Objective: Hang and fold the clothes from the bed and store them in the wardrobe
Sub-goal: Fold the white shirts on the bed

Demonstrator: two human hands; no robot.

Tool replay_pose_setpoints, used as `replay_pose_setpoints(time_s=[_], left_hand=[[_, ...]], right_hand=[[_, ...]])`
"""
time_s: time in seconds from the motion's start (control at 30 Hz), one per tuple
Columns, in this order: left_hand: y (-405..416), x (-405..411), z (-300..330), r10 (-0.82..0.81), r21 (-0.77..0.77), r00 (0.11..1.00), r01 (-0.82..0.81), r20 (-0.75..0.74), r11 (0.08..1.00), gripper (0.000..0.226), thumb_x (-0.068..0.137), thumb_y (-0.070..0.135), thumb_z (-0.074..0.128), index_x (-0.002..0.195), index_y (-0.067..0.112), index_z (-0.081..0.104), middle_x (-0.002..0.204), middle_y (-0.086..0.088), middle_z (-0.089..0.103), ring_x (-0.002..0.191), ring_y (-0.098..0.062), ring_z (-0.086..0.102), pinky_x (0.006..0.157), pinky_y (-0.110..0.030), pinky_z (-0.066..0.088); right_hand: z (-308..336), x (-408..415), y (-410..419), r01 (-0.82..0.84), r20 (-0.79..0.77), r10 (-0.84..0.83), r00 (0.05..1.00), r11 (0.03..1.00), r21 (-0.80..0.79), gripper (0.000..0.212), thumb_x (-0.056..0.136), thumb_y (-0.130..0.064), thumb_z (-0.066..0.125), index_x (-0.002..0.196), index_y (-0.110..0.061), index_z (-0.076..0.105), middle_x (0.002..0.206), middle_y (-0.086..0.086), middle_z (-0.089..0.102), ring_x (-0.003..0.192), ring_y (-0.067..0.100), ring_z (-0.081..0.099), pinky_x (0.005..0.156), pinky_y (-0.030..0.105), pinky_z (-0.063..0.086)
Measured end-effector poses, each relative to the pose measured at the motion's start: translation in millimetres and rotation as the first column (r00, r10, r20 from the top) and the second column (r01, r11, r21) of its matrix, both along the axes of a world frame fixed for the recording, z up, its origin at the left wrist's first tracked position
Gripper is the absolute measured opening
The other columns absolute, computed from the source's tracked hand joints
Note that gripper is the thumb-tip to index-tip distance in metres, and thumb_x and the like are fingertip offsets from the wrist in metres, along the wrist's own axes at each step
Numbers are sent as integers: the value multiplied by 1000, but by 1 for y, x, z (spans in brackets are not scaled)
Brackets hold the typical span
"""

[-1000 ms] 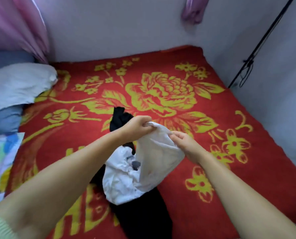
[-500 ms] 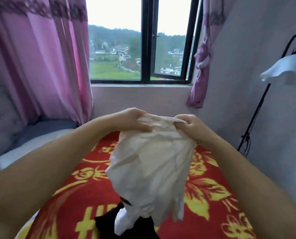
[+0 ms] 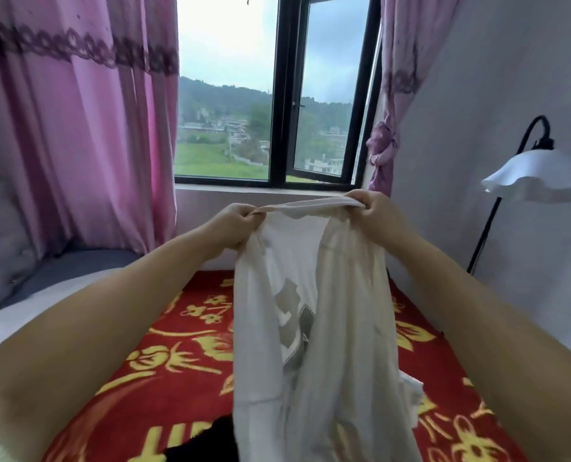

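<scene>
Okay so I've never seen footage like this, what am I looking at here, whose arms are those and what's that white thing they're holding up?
There is no machine here. A person wears a camera on their head, so the single view looks out over their own two bare arms. The left hand and right hand each pinch the top edge of a white shirt with a grey print, holding it up so it hangs over the bed. The bed has a red blanket with yellow flowers, and a dark garment lies on it below the shirt. Behind are a window, pink curtains and a floor lamp on the right.
</scene>
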State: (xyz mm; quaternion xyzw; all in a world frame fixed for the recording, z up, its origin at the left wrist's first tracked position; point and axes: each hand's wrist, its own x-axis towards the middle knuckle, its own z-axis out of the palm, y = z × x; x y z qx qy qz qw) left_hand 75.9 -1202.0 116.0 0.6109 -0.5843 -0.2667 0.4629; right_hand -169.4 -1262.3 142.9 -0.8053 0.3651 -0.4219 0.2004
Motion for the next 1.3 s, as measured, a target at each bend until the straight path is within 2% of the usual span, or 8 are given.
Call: replay_pose_setpoints(time_s=[0.17,0.47,0.67,0.77,0.9,1.0,1.1,1.3], left_hand=[[8,-7,-10,-193,26,950,205,-246,978,24,96,31,54,106,14,69,103,-12,71,86,-22,67,80,-38,56],[22,-7,-35,-459,97,802,529,-382,843,38,79,52,67,91,16,72,84,-9,67,72,-20,66,64,-28,56],[1,-6,-99,-375,280,889,301,263,911,69,83,18,69,143,30,38,150,15,18,143,-10,16,114,-29,27],[-4,-33,-145,-444,409,833,298,330,862,18,89,33,62,100,18,63,122,8,53,119,-15,49,93,-20,38],[-19,-41,-158,-206,332,946,115,252,936,35,94,37,55,65,18,51,62,5,47,57,-12,40,52,-24,31],[-29,-34,-128,-47,363,997,65,-60,930,21,88,24,61,78,7,68,74,-4,67,64,-15,60,62,-27,46],[-31,-42,-94,-9,416,926,179,-378,891,13,87,13,60,82,2,64,84,-16,66,73,-25,62,74,-35,50],[-27,-70,-61,141,372,708,182,-692,910,34,101,24,45,69,10,44,58,-5,47,51,-20,47,67,-30,42]], right_hand=[[1,4,-10,21,161,-35,986,996,90,25,93,-3,45,91,-16,67,71,-8,61,59,-4,53,54,10,39],[-3,14,-1,-517,584,210,784,740,429,24,96,-4,44,85,-12,64,73,3,69,67,17,65,60,27,55],[26,2,7,-751,837,200,509,579,318,23,43,-20,81,62,-15,71,54,0,59,46,15,59,49,24,54],[31,-14,-2,-837,902,218,372,498,225,16,88,-8,55,78,-14,65,56,-4,56,46,10,58,43,20,51],[18,-55,-21,-274,642,-107,759,842,464,39,101,-10,32,91,-15,69,71,2,61,56,15,61,43,18,49],[-11,-88,-31,364,-121,-345,931,853,374,44,92,3,41,134,-9,47,106,15,59,89,29,59,58,24,48],[-44,-84,-15,290,-382,-120,916,857,425,61,91,1,45,147,-17,31,139,18,46,120,32,53,92,41,48],[-109,2,46,-45,-334,504,797,600,799,43,84,-57,60,119,-32,53,108,-17,60,104,9,59,79,31,49]])
